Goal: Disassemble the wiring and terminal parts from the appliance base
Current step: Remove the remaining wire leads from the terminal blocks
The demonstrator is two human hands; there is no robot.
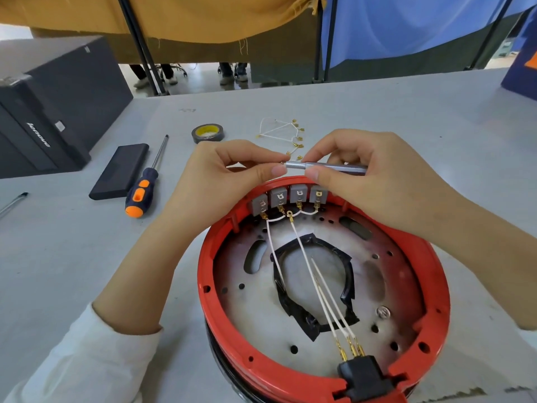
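Note:
A red round appliance base (418, 370) lies upside down in front of me, its metal plate showing. Several grey terminal blocks (292, 196) line its far rim, linked by short white wires. Longer white wires (316, 283) run across the plate to brass terminals at a black plug socket (364, 376) on the near rim. Above the blocks, my right hand (377, 184) grips a slim silver screwdriver (328, 166). My left hand (223, 181) pinches its tip end.
A removed bundle of white wires with brass terminals (283, 135) lies beyond my hands. A tape roll (207, 133), an orange-and-blue screwdriver (145, 187), a black flat case (120, 170) and a black computer case (52, 103) sit to the left.

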